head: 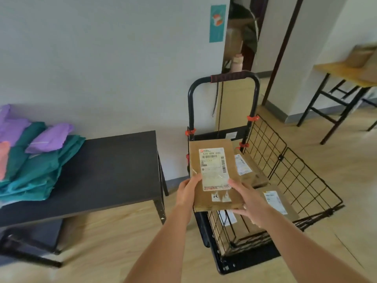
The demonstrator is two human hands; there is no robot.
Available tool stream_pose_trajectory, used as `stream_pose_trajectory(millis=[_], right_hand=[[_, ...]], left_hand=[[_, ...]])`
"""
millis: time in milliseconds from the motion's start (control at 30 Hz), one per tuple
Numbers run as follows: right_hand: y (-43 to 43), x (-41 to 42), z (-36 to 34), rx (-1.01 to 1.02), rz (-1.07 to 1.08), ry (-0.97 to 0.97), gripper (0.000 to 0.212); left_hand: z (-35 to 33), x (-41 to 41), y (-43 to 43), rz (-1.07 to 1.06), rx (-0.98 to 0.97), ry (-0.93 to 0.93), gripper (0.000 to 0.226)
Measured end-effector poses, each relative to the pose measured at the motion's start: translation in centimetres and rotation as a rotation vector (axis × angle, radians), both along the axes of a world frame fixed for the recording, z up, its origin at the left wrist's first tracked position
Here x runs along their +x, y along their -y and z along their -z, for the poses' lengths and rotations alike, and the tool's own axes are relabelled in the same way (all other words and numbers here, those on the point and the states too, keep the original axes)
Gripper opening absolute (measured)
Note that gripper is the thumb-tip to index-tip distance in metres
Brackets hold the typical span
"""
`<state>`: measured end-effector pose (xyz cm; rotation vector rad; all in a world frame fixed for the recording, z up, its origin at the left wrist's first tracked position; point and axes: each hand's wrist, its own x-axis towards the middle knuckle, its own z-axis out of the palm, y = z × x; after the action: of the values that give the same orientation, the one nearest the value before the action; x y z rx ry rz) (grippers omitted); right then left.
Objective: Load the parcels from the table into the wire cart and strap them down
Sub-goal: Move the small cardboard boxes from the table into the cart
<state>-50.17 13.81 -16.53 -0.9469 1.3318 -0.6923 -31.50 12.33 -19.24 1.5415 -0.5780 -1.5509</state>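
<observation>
A flat cardboard parcel with a white label is held just above the wire cart, gripped at its near edge by the left hand and the right hand, thumbs on top. Other boxes are stacked inside the cart. Left of the cart, soft mailer bags are piled on the black table

Brown parcel, black wire cart

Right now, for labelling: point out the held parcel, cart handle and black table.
held parcel (214,168), head view, white label.
cart handle (230,76), head view, wrapped top bar.
black table (114,160), head view, bare top.
</observation>
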Motion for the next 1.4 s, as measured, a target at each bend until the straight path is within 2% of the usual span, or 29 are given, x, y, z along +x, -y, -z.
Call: stream_pose_trajectory(millis=[67, 200, 333, 400, 433, 533, 633, 767, 933, 1000, 1067, 1167, 1300, 1400], right_hand=[[0.2, -3.0, 0.3, 0.044, 0.051, 0.013, 0.060], [1.3, -9.7, 1.0, 0.076, 0.084, 0.054, 0.070], [2.7, -16.5, 1.9, 0.123, 0.131, 0.056, 0.062], [3.8, -19.6, 2.4, 0.123, 0.134, 0.030, 0.063], [4.4, -21.0, 2.5, 0.126, 0.148, 0.024, 0.061], [6.3, -24.8, 3.3, 0.114, 0.173, 0.004, 0.059], [8.1, -27.3, 4.0, 0.110, 0.210, -0.025, 0.068], [10.6, -28.9, 4.9, 0.109, 0.197, -0.062, 0.068], [14.7, -28.6, 6.8, 0.160, 0.234, -0.090, 0.075], [16.8, -28.4, 7.5, 0.180, 0.230, -0.121, 0.080], [19.4, -28.4, 8.1, 0.195, 0.213, -0.154, 0.083], [23.7, -28.1, 9.1, 0.213, 0.210, -0.169, 0.075], [29.0, -27.0, 10.9, 0.237, 0.192, -0.203, 0.068], [32.5, -26.2, 12.8, 0.257, 0.210, -0.203, 0.066]], left_hand=[[-0.1, -3.0, 0.3, 0.018, 0.000, 0.007, 0.070], [-0.2, -9.7, 0.8, 0.015, 0.001, 0.009, 0.066], [0.3, -16.3, 1.9, 0.018, 0.023, 0.042, 0.095], [0.9, -19.4, 2.7, 0.009, 0.047, 0.054, 0.099], [0.9, -21.0, 3.0, 0.011, 0.064, 0.058, 0.095], [1.1, -25.2, 3.9, 0.007, 0.078, 0.055, 0.068], [1.6, -28.1, 4.6, -0.002, 0.131, 0.078, 0.050], [2.5, -29.5, 6.3, 0.030, 0.177, 0.117, 0.039], [3.6, -29.5, 10.5, 0.039, 0.190, 0.160, 0.012], [4.3, -29.5, 12.7, 0.042, 0.190, 0.161, 0.014], [4.9, -29.5, 15.3, 0.017, 0.199, 0.146, 0.025], [6.4, -29.4, 19.5, 0.003, 0.237, 0.125, 0.036], [8.7, -28.5, 24.5, 0.036, 0.261, 0.164, 0.032], [10.3, -27.8, 28.1, 0.073, 0.259, 0.193, 0.019]])
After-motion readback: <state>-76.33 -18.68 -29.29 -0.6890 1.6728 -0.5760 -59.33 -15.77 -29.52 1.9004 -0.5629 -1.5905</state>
